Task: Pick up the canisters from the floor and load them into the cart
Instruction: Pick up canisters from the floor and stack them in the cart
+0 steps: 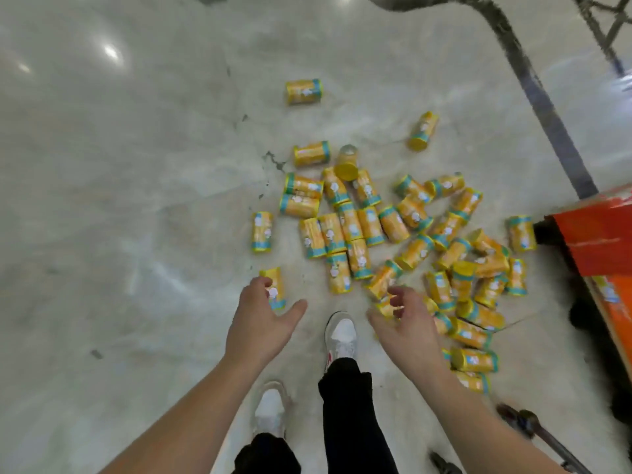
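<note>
Several yellow canisters with teal bands [369, 227] lie scattered on the pale floor in front of me. One canister [275, 289] lies just beyond the fingers of my left hand [260, 316], which is spread open above the floor and holds nothing. My right hand [403, 319] hovers with its fingers curled loosely apart over the near edge of the pile, partly hiding a canister [384, 307] beneath it. The cart shows only as a dark frame bar [533, 97] at the upper right and a handle piece [533, 429] at the lower right.
An orange cardboard box [602, 241] stands at the right edge, close to the pile. My white shoes [342, 333] and dark trouser legs are below the hands. Stray canisters [304, 91] lie farther out on the shiny marble floor [119, 200].
</note>
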A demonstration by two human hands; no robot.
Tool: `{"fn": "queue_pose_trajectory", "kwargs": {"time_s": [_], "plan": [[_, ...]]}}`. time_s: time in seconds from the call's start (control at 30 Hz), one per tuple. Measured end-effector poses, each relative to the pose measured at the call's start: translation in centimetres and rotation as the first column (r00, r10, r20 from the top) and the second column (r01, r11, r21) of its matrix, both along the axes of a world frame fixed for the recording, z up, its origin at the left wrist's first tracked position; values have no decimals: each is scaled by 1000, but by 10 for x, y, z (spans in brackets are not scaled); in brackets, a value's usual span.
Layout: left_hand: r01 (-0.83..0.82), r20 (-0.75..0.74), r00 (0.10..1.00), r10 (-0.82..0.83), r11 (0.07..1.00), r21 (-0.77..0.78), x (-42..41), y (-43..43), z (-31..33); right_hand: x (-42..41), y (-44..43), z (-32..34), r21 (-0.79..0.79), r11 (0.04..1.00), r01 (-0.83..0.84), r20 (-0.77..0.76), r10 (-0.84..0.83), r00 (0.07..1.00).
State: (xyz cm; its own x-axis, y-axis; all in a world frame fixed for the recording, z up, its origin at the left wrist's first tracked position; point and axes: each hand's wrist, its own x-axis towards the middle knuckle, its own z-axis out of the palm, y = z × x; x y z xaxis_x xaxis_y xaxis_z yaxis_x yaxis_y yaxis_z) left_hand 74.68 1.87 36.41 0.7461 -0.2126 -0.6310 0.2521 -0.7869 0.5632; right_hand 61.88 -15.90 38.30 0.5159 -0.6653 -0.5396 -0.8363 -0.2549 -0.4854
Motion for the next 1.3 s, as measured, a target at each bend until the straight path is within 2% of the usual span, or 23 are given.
{"fn": "queue_pose_trajectory", "kwargs": {"time_s": [0.2,0.33,0.47,0.6,0.83,0.97,1.13,1.3], "plan": [[-16,-51,998,25,984,177,24,-5,-167,46,-16,-185,22,997,-78,-126,80,989],[-15,-90,995,38,970,241,20,-16,-265,60,-23,-295,4,996,-93,-195,92,977],[-31,-97,993,63,952,305,16,-15,-340,63,-24,-376,-35,997,-68,-240,57,969],[-57,-88,992,92,939,340,15,-11,-385,63,-19,-419,-149,985,-81,-330,27,944],[-131,-36,988,151,934,333,21,-13,-414,69,-15,-441,-338,936,-99,-393,-44,919],[-156,-19,985,170,937,313,19,-16,-399,62,-20,-423,-249,966,-68,-380,-33,924],[-110,-24,993,119,963,245,9,-33,-331,37,-21,-346,-161,981,110,-244,-148,958],[0,6,1000,-1,995,102,4,-68,-212,11,-27,-229,-126,947,296,-57,-305,951]]}}
